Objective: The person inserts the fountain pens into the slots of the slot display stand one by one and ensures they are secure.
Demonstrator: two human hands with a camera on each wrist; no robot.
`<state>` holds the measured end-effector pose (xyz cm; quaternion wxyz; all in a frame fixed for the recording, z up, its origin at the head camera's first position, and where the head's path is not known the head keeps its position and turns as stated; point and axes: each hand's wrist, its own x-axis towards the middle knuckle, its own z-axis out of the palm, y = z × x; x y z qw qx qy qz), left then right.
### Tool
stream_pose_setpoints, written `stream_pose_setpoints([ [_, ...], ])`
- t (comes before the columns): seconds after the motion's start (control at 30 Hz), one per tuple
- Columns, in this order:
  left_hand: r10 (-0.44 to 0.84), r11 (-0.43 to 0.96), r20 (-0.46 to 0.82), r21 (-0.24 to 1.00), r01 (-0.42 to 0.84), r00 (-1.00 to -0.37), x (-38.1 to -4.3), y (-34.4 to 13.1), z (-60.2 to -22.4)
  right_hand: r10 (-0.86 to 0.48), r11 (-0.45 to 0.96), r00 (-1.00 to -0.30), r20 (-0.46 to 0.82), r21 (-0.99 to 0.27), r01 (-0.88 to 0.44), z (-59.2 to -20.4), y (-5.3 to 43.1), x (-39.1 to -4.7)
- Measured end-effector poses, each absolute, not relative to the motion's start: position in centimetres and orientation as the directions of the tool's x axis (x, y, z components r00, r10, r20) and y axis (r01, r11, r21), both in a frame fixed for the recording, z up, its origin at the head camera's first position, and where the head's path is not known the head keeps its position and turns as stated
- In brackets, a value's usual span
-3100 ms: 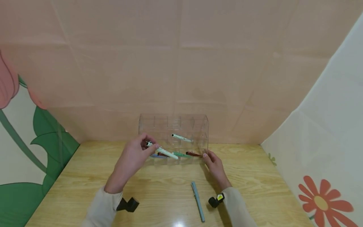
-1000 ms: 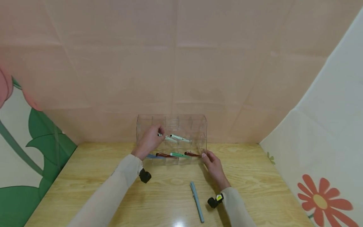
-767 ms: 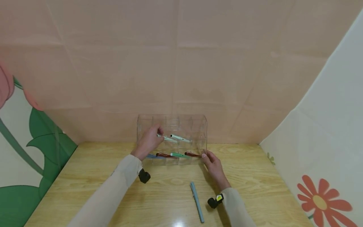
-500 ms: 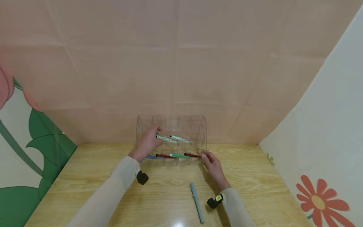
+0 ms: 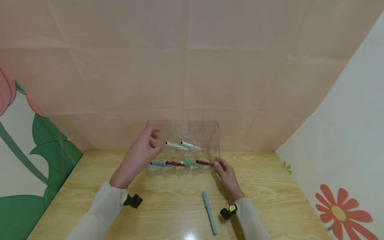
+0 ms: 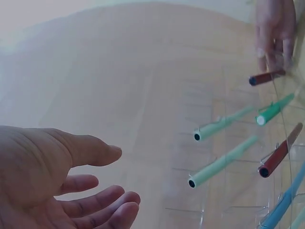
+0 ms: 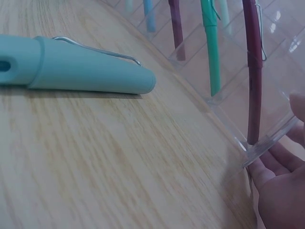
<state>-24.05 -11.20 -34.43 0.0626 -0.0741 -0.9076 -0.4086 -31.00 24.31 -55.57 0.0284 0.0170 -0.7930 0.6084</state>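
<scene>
A clear compartmented pen organizer (image 5: pixel 219 140) stands at the back of the table. In the head view, two pale green pens (image 5: pixel 191 145) slope in its middle row. Its bottom row holds a blue pen (image 5: pixel 158 164), a dark red pen (image 5: pixel 175 163), a green pen (image 5: pixel 190 163) and another dark red pen (image 5: pixel 204 162). My left hand (image 5: pixel 136 158) hovers just left of the pale green pens, fingers apart and holding nothing. At the organizer's lower right corner, my right hand (image 5: pixel 228 178) grips the edge between thumb and fingers. A teal pen (image 7: pixel 95 67) lies on the table.
The wooden table (image 5: pixel 168 206) meets an upright pinkish cloth (image 5: pixel 186 66) close behind the organizer. Flower-printed cloth (image 5: pixel 339 200) flanks the right side, leafy print (image 5: pixel 54 156) the left. Black cameras (image 5: pixel 135 201) stick out from both wrists.
My left hand has put a pale green pen into the middle row, let it go and drawn back to the left. My right hand keeps its grip on the organizer.
</scene>
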Motion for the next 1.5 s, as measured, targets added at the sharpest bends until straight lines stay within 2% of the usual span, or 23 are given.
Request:
stream_pose_setpoints([
  [0.33,0.095,0.669,0.261,0.698,0.256,-0.961,-18.7,-11.1,-36.8,0.018,0.29,-0.995,0.1,-0.953,-0.091,-55.6,24.1,-30.6],
  [0.6,0.066,0.67,0.21,0.715,0.199,-0.975,-16.4,-10.7,-39.7,0.001,0.275,-0.995,0.104,-0.956,-0.1,-55.1,23.8,-30.8],
  [0.83,0.019,0.626,0.117,0.773,0.103,-0.993,-15.8,-9.8,-42.1,0.002,0.27,-0.995,0.098,-0.958,-0.094,-55.0,23.6,-31.0],
  [1.1,0.06,0.602,0.11,0.789,0.124,-0.992,-15.7,-8.4,-43.1,0.012,0.286,-0.994,0.105,-0.953,-0.097,-55.0,23.9,-31.0],
  [1.5,0.256,0.557,0.071,0.804,0.207,-0.964,-17.3,-4.5,-46.9,0.034,0.293,-0.993,0.117,-0.951,-0.102,-55.1,24.0,-30.7],
])
